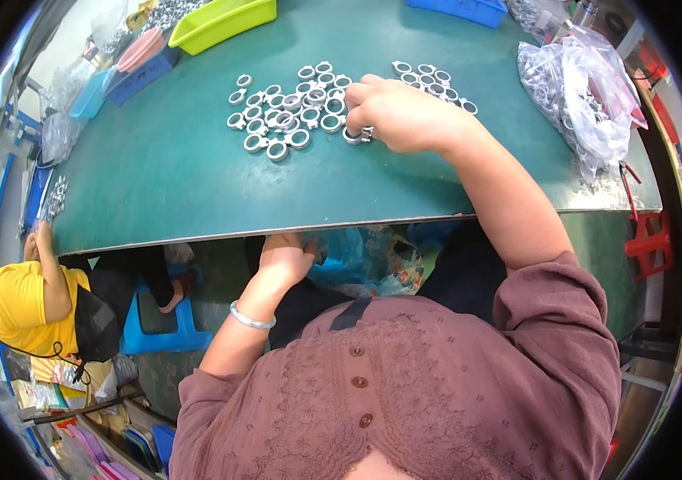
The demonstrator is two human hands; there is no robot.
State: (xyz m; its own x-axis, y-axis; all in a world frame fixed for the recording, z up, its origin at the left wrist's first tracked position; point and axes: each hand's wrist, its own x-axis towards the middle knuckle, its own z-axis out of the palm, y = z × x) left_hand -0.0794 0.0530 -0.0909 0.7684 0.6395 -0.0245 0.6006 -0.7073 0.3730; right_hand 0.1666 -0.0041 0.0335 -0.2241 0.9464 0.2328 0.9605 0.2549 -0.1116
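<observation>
The right hand is over the flat green table. Its fingers are curled down and touch one round silver metal ring. I cannot tell if they pinch it tight. That ring is on the table, at the right side of a big messy bunch of silver metal rings (each one has a little bump on its edge). Some of them lie on top of others. A smaller bunch of silver metal rings lies past the hand, to the right.

The left hand is low down, just by the near edge of the table. Its fingers are bent and their tips are hidden, so I cannot tell if they hold something. A pale shiny bracelet goes around that wrist.

A see-through plastic bag with grey bits inside sits on the right side of the table. A yellow-green plastic tray is at the far left.
</observation>
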